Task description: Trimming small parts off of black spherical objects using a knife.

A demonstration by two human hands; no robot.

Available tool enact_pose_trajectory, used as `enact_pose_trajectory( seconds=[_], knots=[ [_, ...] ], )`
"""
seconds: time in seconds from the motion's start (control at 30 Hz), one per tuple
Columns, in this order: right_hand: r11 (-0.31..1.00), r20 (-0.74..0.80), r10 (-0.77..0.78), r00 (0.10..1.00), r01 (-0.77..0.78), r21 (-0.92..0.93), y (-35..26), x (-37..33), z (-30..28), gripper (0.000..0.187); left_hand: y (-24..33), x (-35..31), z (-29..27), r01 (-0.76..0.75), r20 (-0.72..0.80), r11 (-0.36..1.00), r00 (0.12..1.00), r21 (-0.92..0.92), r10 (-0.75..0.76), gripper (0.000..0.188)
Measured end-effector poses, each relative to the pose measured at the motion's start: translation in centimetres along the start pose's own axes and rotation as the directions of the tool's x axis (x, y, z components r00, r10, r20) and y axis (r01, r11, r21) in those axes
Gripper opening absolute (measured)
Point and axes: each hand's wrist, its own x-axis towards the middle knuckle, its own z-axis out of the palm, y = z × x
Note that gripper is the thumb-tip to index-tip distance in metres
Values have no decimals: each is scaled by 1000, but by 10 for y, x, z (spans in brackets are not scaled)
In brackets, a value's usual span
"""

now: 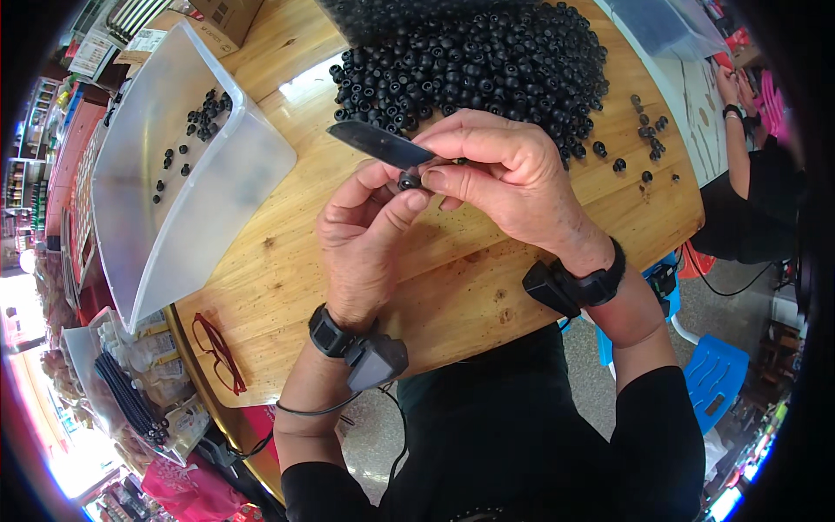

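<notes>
Red-framed glasses (217, 353) lie near the left edge of the bench (270, 326). A cardboard box (228, 22) sits far left, a blue seat (715, 381) above grey floor (726, 300) at right.

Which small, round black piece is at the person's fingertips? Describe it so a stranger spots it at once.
Over the light-brown wooden table, find the bare left hand and bare right hand meeting. The small, round black piece sits in the left hand's fingers, just below the right hand's flat, dark blade. Its look-alikes in the large black heap lie loose; this one is held.
</notes>
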Motion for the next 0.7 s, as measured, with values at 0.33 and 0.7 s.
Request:
enact_pose_trajectory(
  seconds=[0.33,0.7],
  knots=[
    [994,-5,97,995,-97,51,3,1,-4,12,-7,3,-10,76,60,995,996,-61,-72,25],
    [998,107,24,994,-30,48,1,0,-5,19,-4,3,-12,16,87,989,996,148,-30,19]
  ],
)
